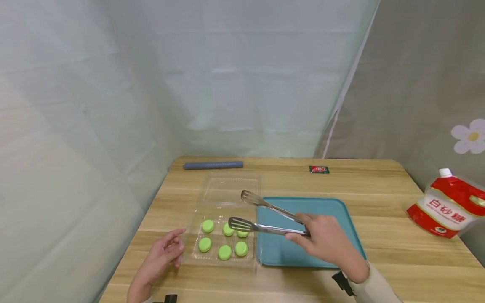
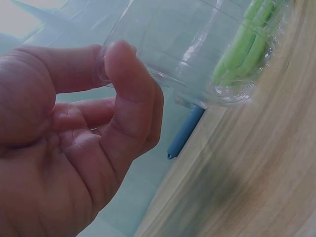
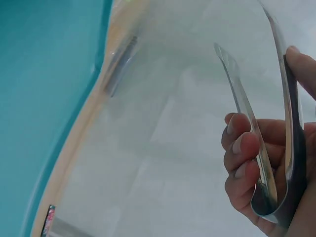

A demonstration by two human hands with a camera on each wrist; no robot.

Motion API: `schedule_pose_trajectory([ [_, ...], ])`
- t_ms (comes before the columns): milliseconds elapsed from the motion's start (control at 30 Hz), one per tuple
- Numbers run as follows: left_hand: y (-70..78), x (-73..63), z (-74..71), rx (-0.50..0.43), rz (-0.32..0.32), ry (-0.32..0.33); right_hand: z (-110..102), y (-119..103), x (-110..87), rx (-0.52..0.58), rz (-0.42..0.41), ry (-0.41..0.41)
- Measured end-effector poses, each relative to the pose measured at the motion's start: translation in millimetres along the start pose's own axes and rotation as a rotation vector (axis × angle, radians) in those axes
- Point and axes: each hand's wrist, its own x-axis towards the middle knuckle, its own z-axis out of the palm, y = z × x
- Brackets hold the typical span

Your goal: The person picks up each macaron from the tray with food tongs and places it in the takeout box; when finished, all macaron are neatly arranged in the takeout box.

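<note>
A clear plastic clamshell box [image 1: 216, 263] lies with its lid folded back, holding several green macarons [image 1: 205, 244] in its compartments. My left hand [image 1: 161, 256] pinches the box's left edge between thumb and finger, seen close up in the left wrist view. My right hand [image 1: 326, 240] grips metal tongs [image 1: 278, 229], thumb on one arm and fingers around the other. Their slotted ends stand apart with nothing between them, above the box's right side; the nearer end partly hides macarons below it. Beneath the right hand lies a blue tray [image 1: 303, 257].
Along the back edge of the wooden table [image 1: 382, 248] lies a blue stick-shaped packet [image 1: 213, 165]. A small dark green and red sachet [image 1: 319, 169] lies at the back right. On the right stands a red and white sugar pouch [image 1: 447, 206] with a white cap.
</note>
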Motion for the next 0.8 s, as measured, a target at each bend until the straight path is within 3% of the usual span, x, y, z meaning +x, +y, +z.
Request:
schedule_pose_trajectory([
  [167, 1.2, 0.1, 0.7, -0.009, -0.034, 0.008, 1, 9, -8.2, -0.018, 0.053, 0.030],
  [367, 1.5, -0.4, 0.0, -0.021, -0.026, -0.007, -1, 22, -22.9, -0.076, 0.135, 0.049],
  [800, -0.4, -1.3, -0.1, -0.016, -0.025, 0.007, -21, 67, -61.8, -0.196, 0.341, 0.006],
])
